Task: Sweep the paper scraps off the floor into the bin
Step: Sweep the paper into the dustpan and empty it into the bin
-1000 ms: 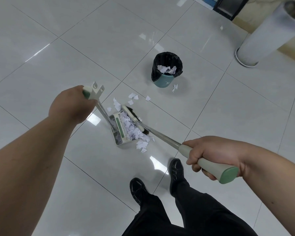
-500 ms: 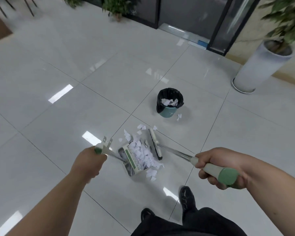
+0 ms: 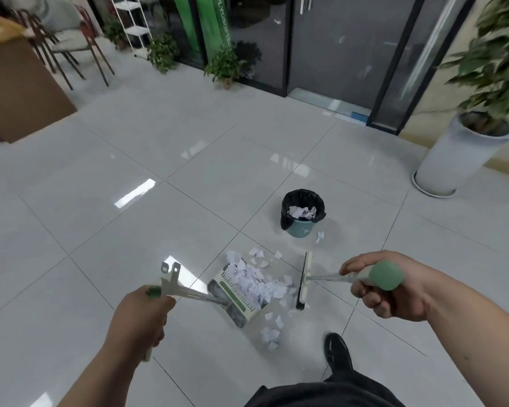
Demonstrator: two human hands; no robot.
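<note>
My left hand grips the handle of a cream and green dustpan that sits on the floor with a heap of white paper scraps in it. My right hand grips the green-capped handle of the broom, whose head stands just right of the pan. Loose scraps lie in front of and behind the pan. A teal bin with a black liner stands farther off, with paper inside and one scrap beside it.
A tall white planter with a leafy plant stands at the right. Glass doors and small potted plants line the far wall. A brown counter and chairs are at the left. My black shoe is near the scraps.
My head has tilted up, bringing the doors and plants into sight. The broom head has swung away from the pan to its right side; the pan stays on the floor.
</note>
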